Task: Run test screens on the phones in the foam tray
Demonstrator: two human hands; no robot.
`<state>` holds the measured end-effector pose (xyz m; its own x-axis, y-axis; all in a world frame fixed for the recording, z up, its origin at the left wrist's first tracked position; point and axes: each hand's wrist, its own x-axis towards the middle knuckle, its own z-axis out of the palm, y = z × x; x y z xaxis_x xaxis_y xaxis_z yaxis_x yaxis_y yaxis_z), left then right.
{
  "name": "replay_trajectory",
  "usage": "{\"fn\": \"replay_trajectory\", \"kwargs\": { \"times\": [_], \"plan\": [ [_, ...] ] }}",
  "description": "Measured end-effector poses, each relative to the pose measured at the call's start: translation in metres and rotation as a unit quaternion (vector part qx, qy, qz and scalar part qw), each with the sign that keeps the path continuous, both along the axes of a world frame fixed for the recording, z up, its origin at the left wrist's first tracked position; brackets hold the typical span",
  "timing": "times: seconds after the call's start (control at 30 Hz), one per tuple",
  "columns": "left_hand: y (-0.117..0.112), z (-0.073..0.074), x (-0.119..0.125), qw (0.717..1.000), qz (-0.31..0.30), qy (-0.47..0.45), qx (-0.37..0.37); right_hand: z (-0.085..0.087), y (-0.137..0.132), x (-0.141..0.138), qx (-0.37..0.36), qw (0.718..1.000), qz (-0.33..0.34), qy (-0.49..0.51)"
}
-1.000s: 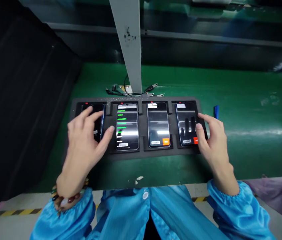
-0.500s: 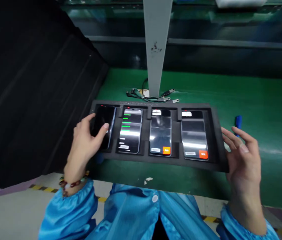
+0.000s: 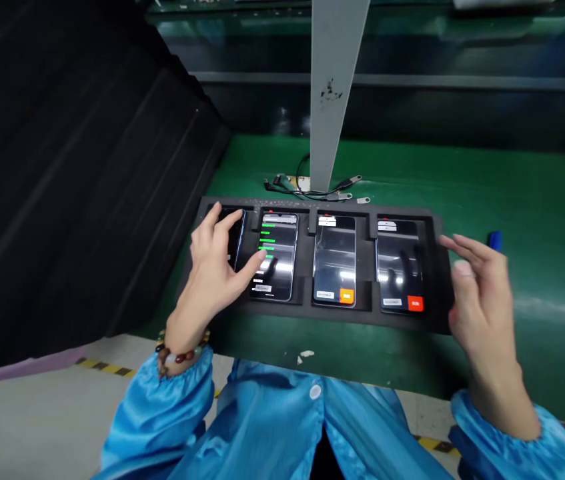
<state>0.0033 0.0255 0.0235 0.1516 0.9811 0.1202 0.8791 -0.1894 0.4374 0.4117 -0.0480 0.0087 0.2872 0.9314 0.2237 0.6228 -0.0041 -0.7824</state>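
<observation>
A black foam tray (image 3: 307,312) lies on the green table, with a smartphone in each of its compartments. My left hand (image 3: 217,263) hovers over the leftmost phone (image 3: 235,233), fingers spread, and hides much of it. Its thumb reaches over the second phone (image 3: 282,260), whose screen shows green lines; I cannot tell whether it touches. The third phone (image 3: 335,260) has an orange block at its lower corner, and the rightmost phone (image 3: 399,260) a red one. My right hand (image 3: 485,293) is by the tray's right end, fingers extended, holding nothing.
Black cables (image 3: 312,193) with metal-tipped ends lie behind the tray at the foot of a grey post (image 3: 337,87). A blue object (image 3: 495,241), perhaps a pen, rests behind my right hand. Black cloth (image 3: 87,167) hangs along the left side. White scraps (image 3: 305,355) lie near the table's front edge.
My left hand has moved right, from gripping around the leftmost phone to spreading over it and the second phone. The right hand stays by the tray's end. The view has shifted slightly.
</observation>
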Motion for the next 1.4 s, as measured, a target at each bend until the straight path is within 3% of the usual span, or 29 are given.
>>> {"fn": "replay_trajectory", "kwargs": {
  "times": [0.17,0.33,0.53,0.8,1.03,1.2,1.3,1.4],
  "plan": [
    [0.038,-0.004,0.049,0.998,-0.042,0.045,-0.016,-0.011,0.025,-0.007,-0.079,0.985,0.051,-0.145],
    [0.054,-0.011,0.081,0.996,-0.031,0.073,-0.034,-0.018,0.024,-0.015,-0.064,0.987,0.034,-0.14],
    [0.047,-0.013,0.087,0.998,-0.04,0.055,0.002,-0.013,0.012,-0.016,-0.034,0.998,0.01,-0.054],
    [0.044,-0.011,0.093,0.995,-0.063,0.073,0.01,-0.018,0.01,-0.017,-0.052,0.998,-0.035,0.01],
    [0.045,-0.016,0.091,0.993,-0.073,0.093,0.006,-0.016,0.008,-0.017,-0.065,0.997,-0.016,0.032],
    [0.045,-0.015,0.091,0.997,-0.055,0.055,0.014,-0.014,0.008,-0.009,-0.091,0.989,0.004,0.118],
    [0.039,-0.007,0.103,0.996,-0.068,0.022,0.044,-0.01,0.011,-0.005,-0.105,0.981,0.013,0.162],
    [0.032,0.002,0.129,0.993,-0.112,0.035,0.03,-0.007,0.011,-0.007,-0.108,0.984,0.009,0.142]
  ]
}}
